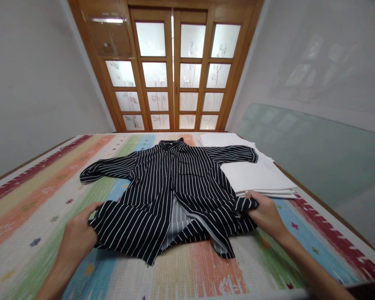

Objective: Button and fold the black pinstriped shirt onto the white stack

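Note:
A black shirt with white stripes point(153, 179) lies spread front side up, its collar toward the doors and both sleeves stretched out sideways. Its lower hem is lifted a little and faces me. My left hand point(78, 231) is closed on the hem's left corner. At the opposite corner, my right hand point(265, 211) pinches the bunched hem. Below the middle, the front edges part and the paler inside of the cloth shows. The right sleeve in view rests over a stack of folded white cloths point(259, 177).
A striped, multicoloured cover point(46, 196) lies under the shirt. Wooden doors with frosted panes point(175, 75) stand beyond the far edge. White walls flank both sides, and a pale green panel point(312, 146) leans along the right.

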`<state>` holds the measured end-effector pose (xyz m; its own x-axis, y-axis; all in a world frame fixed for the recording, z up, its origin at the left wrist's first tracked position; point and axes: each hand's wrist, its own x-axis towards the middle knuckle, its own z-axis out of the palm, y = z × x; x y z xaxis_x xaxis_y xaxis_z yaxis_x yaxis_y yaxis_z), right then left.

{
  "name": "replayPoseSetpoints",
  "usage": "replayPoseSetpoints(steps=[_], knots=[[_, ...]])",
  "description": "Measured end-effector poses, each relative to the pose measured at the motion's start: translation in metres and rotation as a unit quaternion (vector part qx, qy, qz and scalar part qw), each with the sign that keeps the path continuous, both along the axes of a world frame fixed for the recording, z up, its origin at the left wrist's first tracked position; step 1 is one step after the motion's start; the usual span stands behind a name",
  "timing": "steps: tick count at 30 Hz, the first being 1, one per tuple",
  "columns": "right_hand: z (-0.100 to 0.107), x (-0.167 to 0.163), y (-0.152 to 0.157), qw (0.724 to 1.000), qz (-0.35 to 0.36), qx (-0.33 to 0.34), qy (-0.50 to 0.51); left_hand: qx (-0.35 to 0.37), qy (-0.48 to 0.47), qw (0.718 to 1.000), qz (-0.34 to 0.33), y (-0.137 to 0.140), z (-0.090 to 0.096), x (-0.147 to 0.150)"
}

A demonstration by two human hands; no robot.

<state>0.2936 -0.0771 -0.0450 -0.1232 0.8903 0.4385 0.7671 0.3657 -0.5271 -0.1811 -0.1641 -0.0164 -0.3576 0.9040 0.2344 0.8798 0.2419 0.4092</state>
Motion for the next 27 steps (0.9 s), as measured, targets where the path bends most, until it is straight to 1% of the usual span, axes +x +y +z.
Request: replayPoseSetpoints(steps=[5,8,10,15,19,21,24,27], knots=[[0.000,0.011,-0.005,0.999,0.034,-0.003,-0.022,0.001,0.019,1.000,0.018,-0.004,-0.002,-0.005],[0.005,0.020,-0.010,0.999,0.035,-0.008,-0.017,-0.011,0.024,0.999,0.028,-0.006,-0.002,-0.007],[0.008,0.025,-0.012,0.999,0.025,-0.017,0.011,-0.010,0.028,0.999,0.039,-0.006,0.000,-0.008],[0.014,0.036,-0.012,0.988,-0.018,-0.059,0.141,-0.008,0.034,0.999,0.040,-0.004,0.000,-0.010],[0.011,0.039,-0.013,0.985,-0.042,-0.073,0.148,-0.006,0.035,0.998,0.043,-0.006,-0.004,-0.008],[0.005,0.040,-0.015,0.984,-0.033,-0.103,0.142,-0.011,0.033,0.999,0.038,-0.008,-0.007,-0.009],[-0.003,0.045,-0.018,0.978,0.006,-0.162,0.131,-0.024,0.027,0.999,0.026,-0.013,-0.012,-0.015],[-0.005,0.053,-0.024,0.975,0.019,-0.194,0.105,-0.021,0.012,0.999,0.037,-0.022,-0.017,-0.023]])
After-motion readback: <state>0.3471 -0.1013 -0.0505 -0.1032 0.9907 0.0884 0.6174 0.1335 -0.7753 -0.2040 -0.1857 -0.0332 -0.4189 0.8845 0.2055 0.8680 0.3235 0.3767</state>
